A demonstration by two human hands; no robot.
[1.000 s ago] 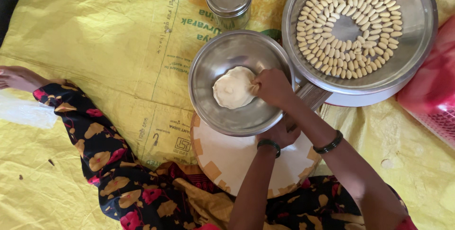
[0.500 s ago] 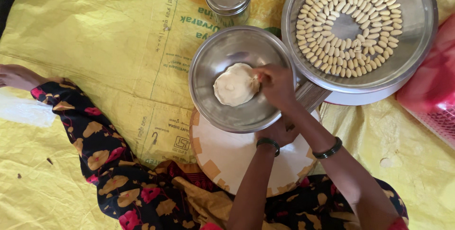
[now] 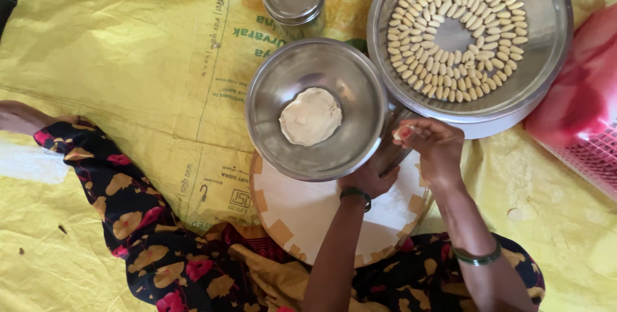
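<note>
Steel, round bowl, holding one flat pale dough disc; sits partly over the round white board on the yellow plastic sheet. Left hand tucked under the bowl's near rim, grip not discernible. Right hand, fingertips pinched together on a small dough bit, near the wide steel tray of shaped pale pieces. Risk, judged: bowl overhangs the board; an uneven lift could tip it and slide the disc out

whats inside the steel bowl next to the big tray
One flat, pale round of dough lies in the steel bowl, nothing else visible. Whatever is beneath the dough is covered. The left hand sits under the bowl's rim.
</note>
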